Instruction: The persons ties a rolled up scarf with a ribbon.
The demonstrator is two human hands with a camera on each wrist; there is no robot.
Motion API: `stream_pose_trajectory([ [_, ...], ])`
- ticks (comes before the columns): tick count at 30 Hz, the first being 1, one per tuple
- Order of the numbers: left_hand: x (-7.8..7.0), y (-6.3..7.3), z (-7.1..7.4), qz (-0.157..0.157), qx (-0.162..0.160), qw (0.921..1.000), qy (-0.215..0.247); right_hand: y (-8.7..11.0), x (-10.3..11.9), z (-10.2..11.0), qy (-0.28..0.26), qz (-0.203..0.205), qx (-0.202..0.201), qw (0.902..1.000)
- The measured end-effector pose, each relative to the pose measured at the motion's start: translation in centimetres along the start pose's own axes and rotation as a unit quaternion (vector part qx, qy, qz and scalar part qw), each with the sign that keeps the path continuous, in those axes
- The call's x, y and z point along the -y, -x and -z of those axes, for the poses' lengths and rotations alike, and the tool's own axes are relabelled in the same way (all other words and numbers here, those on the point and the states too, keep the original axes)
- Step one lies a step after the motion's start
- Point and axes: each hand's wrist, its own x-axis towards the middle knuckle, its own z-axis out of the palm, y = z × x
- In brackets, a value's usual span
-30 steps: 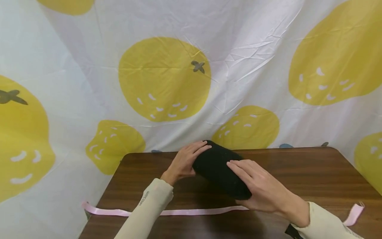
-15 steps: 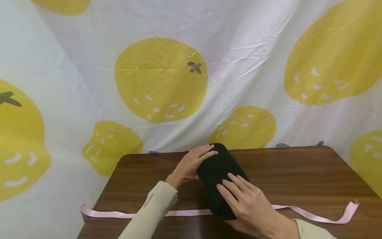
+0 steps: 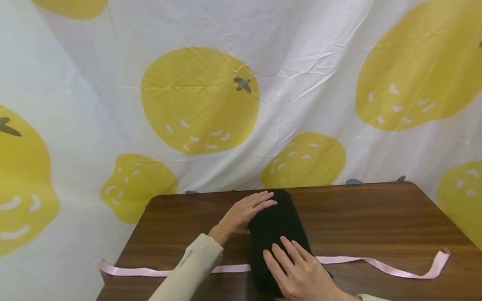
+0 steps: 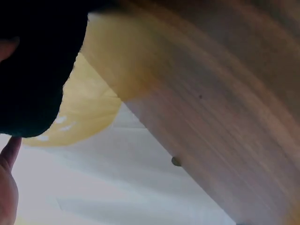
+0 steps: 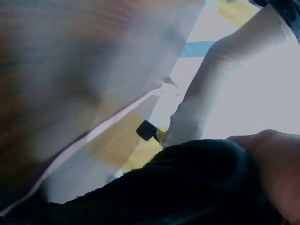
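Observation:
A black, fuzzy oblong block with rounded corners (image 3: pixel 278 223) lies lengthwise over the pink ribbon (image 3: pixel 344 259), whose ends show on either side. My left hand (image 3: pixel 241 214) grips its far end, fingers over the top. In the left wrist view, a fingertip meets the rounded end of the black block (image 4: pixel 37 89). My right hand (image 3: pixel 299 269) holds the near end, with fingers spread over the upper face and the thumb hidden. The right wrist view has the black block (image 5: pixel 197 187) against the heel of my right hand (image 5: pixel 276 173).
The brown wood-grain table (image 3: pixel 361 217) has rounded far corners. Behind it hangs a white curtain (image 3: pixel 211 29) printed with yellow fruit. The ribbon runs left to right across the table, its right end (image 3: pixel 438 265) bent up and its left end near the table's left edge.
The black block has turned from slanting to nearly lengthwise and come down, nearer to me, over the ribbon. My right hand has moved toward me and left; my left hand has shifted slightly.

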Motion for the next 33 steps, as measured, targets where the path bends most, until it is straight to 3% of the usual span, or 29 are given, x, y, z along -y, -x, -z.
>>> stream_pose_trajectory([
  [5,-0.3,0.7,-0.5,-0.001,0.018,0.9998,-0.002,0.6,0.7,-0.7,0.005,-0.008,-0.01,0.9999],
  [9,-0.7,1.3,-0.9,0.021,0.063,0.9978,-0.003,1.3,1.3,-1.3,-0.005,-0.019,-0.004,0.9998],
  [14,-1.4,1.9,-1.4,0.043,0.13,0.9905,-0.011,2.7,2.5,-1.3,-0.051,-0.053,0.07,0.9948],
  [18,-1.8,1.9,-1.6,0.05,0.159,0.9857,-0.026,3.8,3.5,-1.2,-0.074,-0.071,0.142,0.9846],
  [21,-2.1,1.9,-1.7,0.059,0.178,0.9815,-0.035,4.4,3.8,-1.4,-0.078,-0.063,0.153,0.9832],
  [27,-2.8,1.7,-1.4,0.084,0.229,0.9697,-0.021,5.2,3.6,-2.8,-0.074,-0.009,0.099,0.9923],
  [30,-3.2,1.7,-1.2,0.091,0.248,0.9645,-0.01,5.6,3.4,-3.1,-0.082,0.006,0.123,0.989],
  [33,-3.3,1.9,-1.4,0.092,0.249,0.9641,-0.005,6.3,3.5,-3.5,-0.097,0.001,0.154,0.9833],
])
